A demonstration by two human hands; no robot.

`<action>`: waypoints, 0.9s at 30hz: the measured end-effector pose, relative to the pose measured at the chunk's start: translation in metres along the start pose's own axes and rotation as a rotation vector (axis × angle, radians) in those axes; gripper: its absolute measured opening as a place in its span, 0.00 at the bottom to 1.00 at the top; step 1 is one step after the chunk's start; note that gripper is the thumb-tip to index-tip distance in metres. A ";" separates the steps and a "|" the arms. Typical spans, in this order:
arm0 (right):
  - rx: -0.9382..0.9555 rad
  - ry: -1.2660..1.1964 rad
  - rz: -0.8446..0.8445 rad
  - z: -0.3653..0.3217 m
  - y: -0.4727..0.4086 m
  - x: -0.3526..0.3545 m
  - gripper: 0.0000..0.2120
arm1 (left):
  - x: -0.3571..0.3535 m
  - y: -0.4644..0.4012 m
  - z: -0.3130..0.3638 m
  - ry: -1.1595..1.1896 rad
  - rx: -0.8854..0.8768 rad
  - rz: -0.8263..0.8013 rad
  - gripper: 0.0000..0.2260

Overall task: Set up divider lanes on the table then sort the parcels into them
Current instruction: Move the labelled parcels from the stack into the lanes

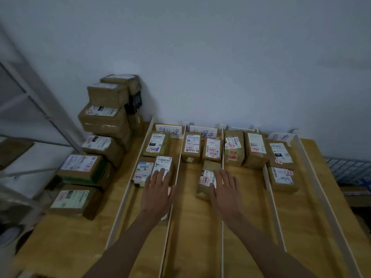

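Under both hands (158, 189), parcels (206, 177) partly hidden, labels perhaps illegible

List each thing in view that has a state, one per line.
Left hand: open, flat on a parcel in the leftmost lane.
Right hand: open, resting on a parcel in the second lane.
White dividers: laid down, forming lanes.
Parcel stack: unsorted, left of the lanes.

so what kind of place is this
Probably a small parcel sorting or mailroom spot: brown cardboard parcels with shipping labels stacked by the wall, white divider strips forming lanes on a wooden table, handwritten white paper lane signs.
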State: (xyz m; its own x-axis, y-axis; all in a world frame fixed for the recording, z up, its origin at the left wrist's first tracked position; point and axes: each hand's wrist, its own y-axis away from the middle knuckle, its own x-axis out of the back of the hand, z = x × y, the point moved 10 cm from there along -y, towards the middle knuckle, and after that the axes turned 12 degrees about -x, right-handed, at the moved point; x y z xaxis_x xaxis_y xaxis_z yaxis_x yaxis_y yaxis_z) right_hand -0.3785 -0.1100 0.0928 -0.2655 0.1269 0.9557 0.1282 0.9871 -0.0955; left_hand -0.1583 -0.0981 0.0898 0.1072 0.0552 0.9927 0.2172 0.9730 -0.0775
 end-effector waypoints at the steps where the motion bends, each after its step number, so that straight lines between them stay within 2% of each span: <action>1: 0.027 -0.006 0.011 -0.008 0.010 0.004 0.27 | 0.006 0.014 -0.003 -0.006 0.015 0.006 0.31; 7: 0.140 -0.039 0.053 -0.056 0.066 0.021 0.25 | 0.029 0.097 -0.035 -0.053 0.121 0.024 0.27; 14: 0.261 -0.084 0.023 -0.133 0.111 0.025 0.28 | 0.066 0.168 -0.090 -0.039 0.246 0.080 0.31; 20: 0.332 -0.119 0.034 -0.209 0.123 0.017 0.25 | 0.087 0.193 -0.156 -0.063 0.290 0.110 0.33; 27: 0.304 -0.132 0.063 -0.296 0.115 -0.001 0.19 | 0.104 0.191 -0.242 -0.050 0.246 0.125 0.32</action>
State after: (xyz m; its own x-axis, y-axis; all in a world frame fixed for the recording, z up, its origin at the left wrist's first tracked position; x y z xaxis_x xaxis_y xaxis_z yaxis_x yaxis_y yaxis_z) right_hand -0.0811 -0.0251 0.1635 -0.3901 0.1808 0.9029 -0.1369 0.9583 -0.2510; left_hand 0.1287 0.0397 0.1557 0.0687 0.1837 0.9806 -0.0370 0.9827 -0.1815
